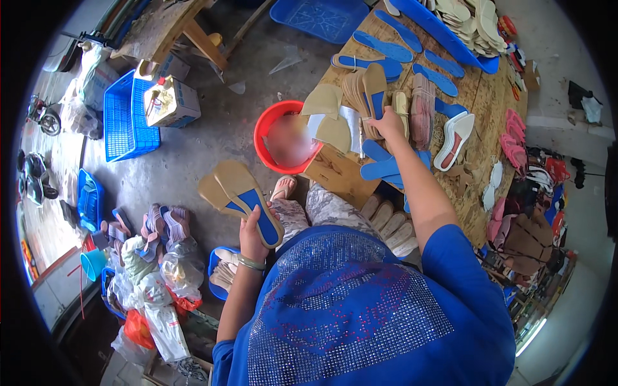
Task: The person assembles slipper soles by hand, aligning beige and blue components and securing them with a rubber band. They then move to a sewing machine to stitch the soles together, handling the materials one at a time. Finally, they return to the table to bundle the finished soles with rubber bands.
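Held insoles: at least two tan insoles with blue patches, off the desk near the person's knees, fanned with their heel ends overlapping, likely so one hand can carry them together
Tan stack: the tan stack sits near the desk's left edge, pieces packed side by side, probably to save room and stay within reach
Blue insoles: loose blue insoles lie flat and spread over the desk, perhaps so that each can be picked up singly
Red bucket: the red bucket stands on the floor beside the desk, its contents blurred
Left hand: the left hand pinches the held insoles near the heel, thumb across the upper face, fingers closed beneath
Right hand: the right hand reaches over the desk, fingers drawn together on the lower end of a blue-patched insole against the tan stack; the far fingertips are hidden
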`<state>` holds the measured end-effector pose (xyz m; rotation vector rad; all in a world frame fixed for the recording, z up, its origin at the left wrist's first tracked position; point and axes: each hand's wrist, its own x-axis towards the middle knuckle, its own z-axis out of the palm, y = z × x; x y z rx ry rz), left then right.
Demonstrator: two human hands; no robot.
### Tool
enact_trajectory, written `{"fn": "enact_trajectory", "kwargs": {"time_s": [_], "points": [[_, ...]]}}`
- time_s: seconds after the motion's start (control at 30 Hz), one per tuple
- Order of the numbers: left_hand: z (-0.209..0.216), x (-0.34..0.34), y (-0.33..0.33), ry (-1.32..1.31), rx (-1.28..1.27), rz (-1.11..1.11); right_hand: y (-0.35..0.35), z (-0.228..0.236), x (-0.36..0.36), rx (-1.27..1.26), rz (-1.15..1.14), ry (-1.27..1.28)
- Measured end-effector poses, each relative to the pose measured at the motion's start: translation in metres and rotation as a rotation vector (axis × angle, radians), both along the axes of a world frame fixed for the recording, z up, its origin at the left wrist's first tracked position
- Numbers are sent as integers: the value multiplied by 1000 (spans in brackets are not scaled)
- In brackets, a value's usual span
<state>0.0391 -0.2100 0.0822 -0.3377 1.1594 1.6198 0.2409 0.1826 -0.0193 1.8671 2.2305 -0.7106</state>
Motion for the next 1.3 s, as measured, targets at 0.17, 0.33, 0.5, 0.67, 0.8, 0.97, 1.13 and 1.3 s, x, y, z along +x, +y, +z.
{"fn": "enact_trajectory", "kwargs": {"time_s": [0.17,0.33,0.5,0.67,0.8,0.97,1.13,1.3], "points": [[-1,0,-1,16,-21,23,-1,-4,-6,37,25,-48],[0,-1,-1,14,-26,30,3,-3,-15,-20,19,-154],[0,-2,1,12,-14,17,7,2,-21,-115,12,-176],[-2,-6,3,-9,0,-46,2,3,-21,-95,7,-158],[12,-16,11,1,29,-121,-7,7,-14,17,-73,-32],[0,-26,15,38,60,-206,-59,43,-18,218,-106,372],[-8,-38,47,40,75,-478,-173,77,-16,-181,-129,887],[-2,-23,109,38,257,-724,-287,123,17,-680,-455,1305]]}}
